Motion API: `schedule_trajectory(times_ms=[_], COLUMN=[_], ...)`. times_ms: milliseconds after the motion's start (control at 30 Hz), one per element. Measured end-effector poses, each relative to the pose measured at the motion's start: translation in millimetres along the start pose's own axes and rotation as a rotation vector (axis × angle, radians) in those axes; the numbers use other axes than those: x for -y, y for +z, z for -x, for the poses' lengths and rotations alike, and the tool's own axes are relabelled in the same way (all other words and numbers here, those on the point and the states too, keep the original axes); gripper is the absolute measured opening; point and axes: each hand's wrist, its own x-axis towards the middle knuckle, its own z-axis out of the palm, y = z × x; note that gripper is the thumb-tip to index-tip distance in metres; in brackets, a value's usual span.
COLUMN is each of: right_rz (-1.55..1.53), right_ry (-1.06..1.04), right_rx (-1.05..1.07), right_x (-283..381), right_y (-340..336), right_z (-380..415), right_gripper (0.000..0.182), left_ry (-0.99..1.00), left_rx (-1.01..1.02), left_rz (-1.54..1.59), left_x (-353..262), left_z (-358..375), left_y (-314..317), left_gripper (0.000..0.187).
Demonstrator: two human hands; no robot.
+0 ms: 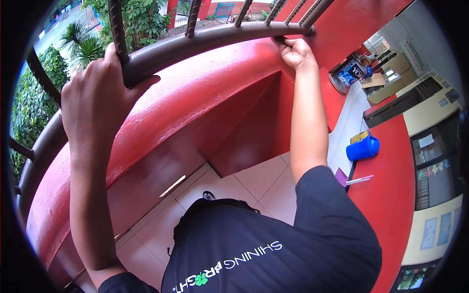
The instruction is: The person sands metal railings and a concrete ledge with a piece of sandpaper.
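A dark brown metal railing (210, 38) with twisted upright bars runs above a glossy red ledge (190, 80). My left hand (95, 93) is wrapped over the rail at the left, with its thumb stretched along the lower side by an upright bar. Farther along, near the rail's right end, my right hand (297, 52) is turned palm up with its fingers curled in at the underside. A small dark patch shows at those fingertips; whether it is a held thing or just the rail's shadow, I cannot make out.
Below the ledge is a pale tiled floor (259, 183). At the right, a blue bin (362, 148) and a purple dustpan (341, 177) stand by a red wall (386, 195) with windows. Green plants (41, 93) grow beyond the railing.
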Motion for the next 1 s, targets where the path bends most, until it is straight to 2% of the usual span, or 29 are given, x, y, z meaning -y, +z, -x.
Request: schedule_trajectory(times_ms=[133,200,267,333,367,400,467,533,600,667,733,833,933,1000], right_rz=[0.119,0.055,0.212,0.340,0.384,0.368,0.426,0.363,0.440,0.540,0.470,0.320,0.236,0.227], right_ry=[-0.148,-0.087,0.091,0.113,0.011,0.000,-0.188,-0.139,-0.170,-0.204,-0.150,-0.013,0.189,0.310], right_rx=[0.083,0.118,0.233,0.405,0.349,0.353,0.191,0.303,0.168,-0.077,-0.323,-0.576,-0.875,-0.926], right_x=[-65,-96,-133,-157,-162,-160,-142,-110,-89,-80,-90,-128,-170,-184], right_y=[53,66,81,90,88,79,45,-3,-54,-121,-196,-319,-375,-393], right_z=[91,111,142,174,185,193,210,242,283,326,371,452,522,542], right_gripper=[0.041,0.035,0.032,0.030,0.034,0.034,0.036,0.042,0.047,0.044,0.044,0.056,0.060,0.063], left_ry=[0.006,0.019,0.009,0.023,0.027,0.040,0.024,0.014,0.001,-0.006,0.000,0.013,-0.008,-0.048], left_rx=[-0.004,-0.002,0.007,0.008,0.010,0.000,0.044,0.052,0.083,0.088,0.097,0.103,0.125,0.149], left_rz=[0.005,0.010,-0.002,-0.002,-0.004,-0.015,-0.019,-0.024,-0.029,0.021,0.022,0.040,0.013,0.013], left_x=[0,1,0,0,1,1,2,0,0,0,0,2,0,-5], left_z=[0,1,0,1,1,1,2,3,3,2,3,3,2,0], left_y=[-2,-2,-4,-3,-3,-4,-5,-10,-11,-9,-11,-10,-9,-11], left_gripper=[0.062,0.062,0.062,0.062,0.062,0.062,0.061,0.057,0.055,0.050,0.045,0.034,0.026,0.026])
